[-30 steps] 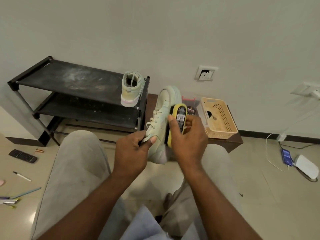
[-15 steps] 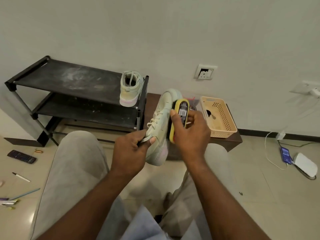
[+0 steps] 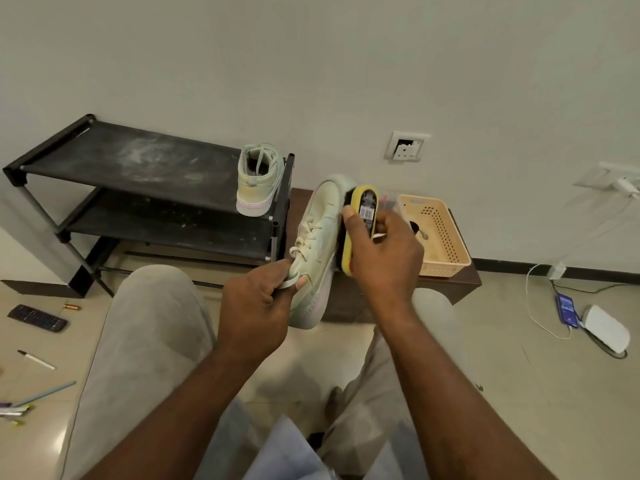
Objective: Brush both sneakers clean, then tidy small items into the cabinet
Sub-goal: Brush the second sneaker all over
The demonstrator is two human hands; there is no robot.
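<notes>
My left hand (image 3: 258, 304) grips the heel end of a pale green sneaker (image 3: 320, 237), held toe-up in front of my knees. My right hand (image 3: 384, 258) holds a yellow-backed brush (image 3: 362, 216) with dark bristles pressed against the sneaker's right side near the toe. The second pale green sneaker (image 3: 258, 183) stands heel toward me on the right end of the black shoe rack (image 3: 138, 168).
A beige perforated basket (image 3: 438, 233) sits on a low brown cabinet (image 3: 464, 285) right of the rack. A remote (image 3: 36, 317), a battery (image 3: 71, 307), a marker (image 3: 36, 359) and pens (image 3: 41, 396) lie on the floor at left. A phone (image 3: 567, 310) on a cable and a white device (image 3: 604, 332) lie at right.
The brush has slid up the sneaker's side toward the toe. My left hand keeps the same hold on the heel end.
</notes>
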